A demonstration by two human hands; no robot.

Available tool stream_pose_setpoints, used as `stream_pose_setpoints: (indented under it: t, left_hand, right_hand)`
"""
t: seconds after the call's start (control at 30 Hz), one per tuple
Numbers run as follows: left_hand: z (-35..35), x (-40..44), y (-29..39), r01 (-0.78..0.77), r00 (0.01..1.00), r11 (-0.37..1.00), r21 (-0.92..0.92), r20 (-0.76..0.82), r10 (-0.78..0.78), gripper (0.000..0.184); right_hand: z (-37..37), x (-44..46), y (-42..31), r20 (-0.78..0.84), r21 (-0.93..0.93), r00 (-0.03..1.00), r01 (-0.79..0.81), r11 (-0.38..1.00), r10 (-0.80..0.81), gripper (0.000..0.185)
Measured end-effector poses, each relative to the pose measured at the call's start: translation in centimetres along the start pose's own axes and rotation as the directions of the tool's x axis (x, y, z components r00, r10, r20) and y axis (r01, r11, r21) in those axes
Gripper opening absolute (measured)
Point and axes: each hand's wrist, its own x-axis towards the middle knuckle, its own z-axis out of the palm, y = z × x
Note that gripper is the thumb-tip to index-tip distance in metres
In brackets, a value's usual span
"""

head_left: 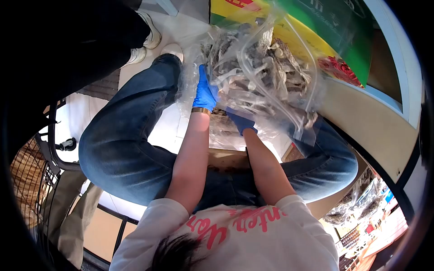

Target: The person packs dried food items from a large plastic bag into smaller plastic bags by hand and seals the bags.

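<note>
A large clear plastic zip bag (253, 86) full of dried, wrinkled grey-brown pieces (285, 67) is held up in front of my body. I cannot make out exactly what the pieces are. At its left side, my left hand (205, 92), in a blue glove, grips the plastic with fingers pointing up along it. My right hand (240, 121), also gloved in blue, holds the bag from below; the plastic covers most of its fingers. Under the bag, between my legs, an open cardboard box (228, 156) shows its near edge, with more clear plastic inside.
A green and yellow printed box (334, 40) stands at the back right, beside a pale cabinet frame (379, 104). Another person's shoes (147, 36) are at the upper left. A wire cart (45, 171) stands at left; packaged goods (366, 207) lie at lower right.
</note>
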Motion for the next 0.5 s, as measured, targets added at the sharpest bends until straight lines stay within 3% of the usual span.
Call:
stream_pose_setpoints:
  t: [0.07,0.1,0.13,0.2,0.27,0.3,0.43,0.5]
  left_hand:
    - [0.8,-0.7,0.4,0.049,0.993,0.997,0.056,-0.107,-0.042,0.072]
    - [1.7,-1.3,0.9,0.068,0.988,0.996,0.062,-0.14,-0.059,0.073]
    - [2.0,-1.4,1.1,0.079,0.985,0.995,0.057,-0.156,-0.069,0.074]
    - [1.9,-1.1,1.2,0.086,0.982,0.995,0.05,-0.174,-0.077,0.075]
    - [1.5,-0.7,1.2,0.083,0.98,0.996,0.044,-0.187,-0.074,0.076]
    - [1.2,-0.6,1.1,0.084,0.978,0.996,0.043,-0.193,-0.074,0.077]
    - [0.3,0.0,0.6,0.095,0.973,0.995,0.038,-0.216,-0.084,0.079]
    - [0.6,-0.4,0.7,0.086,0.981,0.995,0.048,-0.179,-0.076,0.081]
  right_hand:
    - [-1.4,-0.3,-1.2,0.115,-0.199,0.991,-0.038,0.979,0.062,0.064]
    - [-0.9,-0.4,-1.3,0.12,-0.2,0.991,-0.037,0.979,0.062,0.064]
    - [-0.1,-0.7,-1.7,-0.021,-0.205,0.999,-0.052,0.977,0.048,0.062]
    - [1.5,0.5,-0.1,-0.158,-0.206,0.987,-0.065,0.976,0.033,0.06]
    - [1.5,2.6,2.2,0.066,-0.275,0.993,-0.073,0.959,0.095,0.054]
    - [1.7,2.6,2.9,0.07,-0.275,0.993,-0.074,0.959,0.097,0.054]
    - [2.1,2.9,7.2,0.118,-0.059,0.993,-0.005,0.998,0.012,0.047]
    - [1.2,1.9,6.9,-0.127,0.077,0.983,0.144,0.987,-0.133,0.047]
